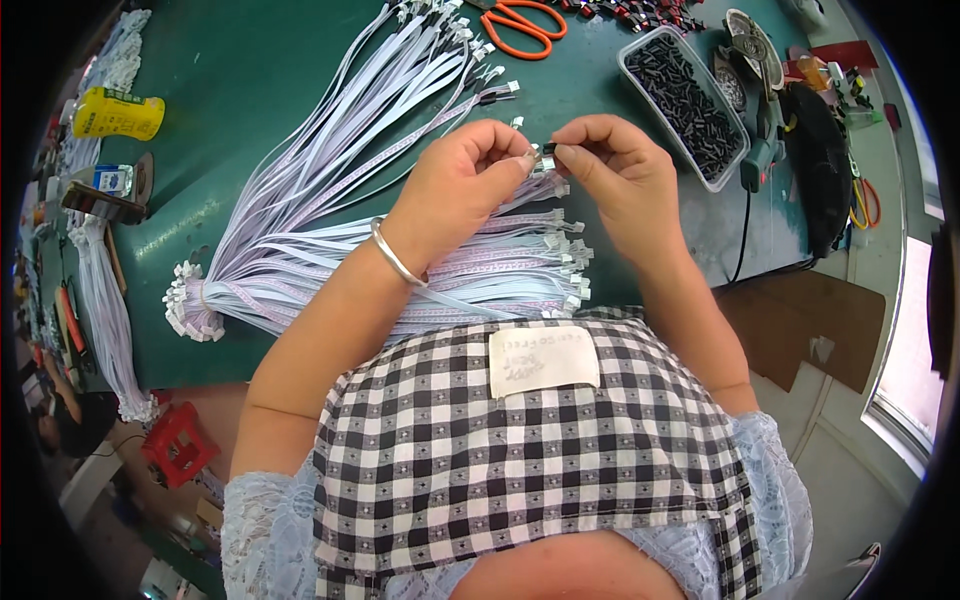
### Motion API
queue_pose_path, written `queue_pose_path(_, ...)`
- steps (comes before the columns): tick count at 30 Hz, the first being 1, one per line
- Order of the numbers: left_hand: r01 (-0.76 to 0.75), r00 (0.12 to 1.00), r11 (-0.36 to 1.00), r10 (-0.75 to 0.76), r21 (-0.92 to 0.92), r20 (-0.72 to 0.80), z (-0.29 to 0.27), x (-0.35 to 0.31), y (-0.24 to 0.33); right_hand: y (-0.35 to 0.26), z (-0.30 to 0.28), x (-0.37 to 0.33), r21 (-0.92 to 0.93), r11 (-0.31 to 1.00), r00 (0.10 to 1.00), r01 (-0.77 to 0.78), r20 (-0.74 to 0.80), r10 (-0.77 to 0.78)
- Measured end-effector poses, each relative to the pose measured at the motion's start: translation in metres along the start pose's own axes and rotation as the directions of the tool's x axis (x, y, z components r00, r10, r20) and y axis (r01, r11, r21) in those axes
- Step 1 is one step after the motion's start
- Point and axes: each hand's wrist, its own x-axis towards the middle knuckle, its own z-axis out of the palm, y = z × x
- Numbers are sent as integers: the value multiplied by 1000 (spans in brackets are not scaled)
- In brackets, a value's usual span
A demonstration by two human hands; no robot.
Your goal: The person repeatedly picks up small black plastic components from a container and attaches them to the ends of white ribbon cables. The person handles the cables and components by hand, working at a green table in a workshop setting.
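Note:
My left hand [470, 170], with a silver bangle [397, 255] at its wrist, pinches the end of a flat white cable; the fingertips partly hide it. Close beside it, my right hand [622, 180] holds a small black tube [549, 148] between thumb and forefinger, right at the cable end. Beneath both hands lies a bundle of white and pinkish ribbon cables [330, 260] with small white connectors [572, 270] at their ends. Another fan of these cables [390, 95] spreads toward the far side, several with black sleeves near the tips.
A clear plastic box [737, 160] of short black tubes stands at the right. Orange-handled scissors [520, 45] lie at the far edge. A green tool [762, 158] with a black cord sits right of the box. On the left are a yellow container [118, 114] and more bundled cables [105, 310].

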Motion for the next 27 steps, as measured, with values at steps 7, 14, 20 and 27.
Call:
queue_pose_path(7, 1, 1000, 1000, -1, -4, 8, -1, 0, 0, 0, -2, 1, -91, 995, 999, 43, 21, -42)
queue_pose_path(14, -7, 1000, 1000, 7, -9, 22, -1, 1, -1, 0, -3, 4, -214, 961, 984, 173, 68, -162)
queue_pose_path(20, -19, 999, 1000, 19, -7, 32, -2, 1, -2, -7, -5, 6, -340, 899, 961, 276, 126, -247)
queue_pose_path(27, -38, 999, 998, 38, -51, 3, -2, 3, -4, -4, -4, 8, -290, 914, 959, 284, 99, -267)
